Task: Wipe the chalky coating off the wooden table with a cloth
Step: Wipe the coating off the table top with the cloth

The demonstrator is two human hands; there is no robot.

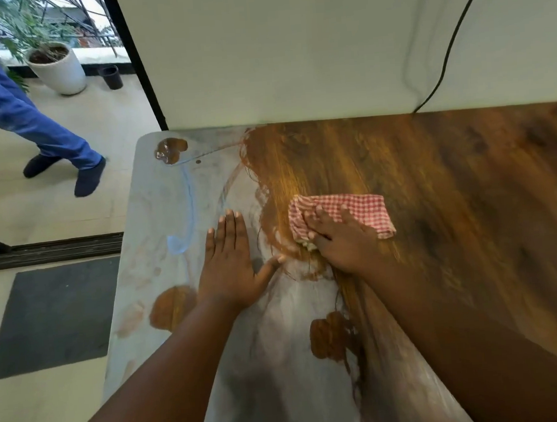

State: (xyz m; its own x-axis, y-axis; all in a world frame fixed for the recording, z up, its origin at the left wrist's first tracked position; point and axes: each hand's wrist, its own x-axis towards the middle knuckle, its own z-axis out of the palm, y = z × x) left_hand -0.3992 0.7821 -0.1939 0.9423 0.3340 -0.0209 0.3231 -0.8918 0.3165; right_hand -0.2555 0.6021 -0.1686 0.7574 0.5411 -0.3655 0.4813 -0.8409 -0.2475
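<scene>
Forearms reached in from the near edge of the table (465,171). The left hand (231,266) lay flat on the chalky coating (159,219), fingers straight and held close together, thumb out toward the right hand (342,242). That hand pressed a red checked cloth (353,209) against the wood beside the coating's edge, fingers curled over it. Clean brown wood ran to the right edge. Beyond the far left corner stood a white plant pot (58,69) and a person's blue trouser leg (16,110).
</scene>
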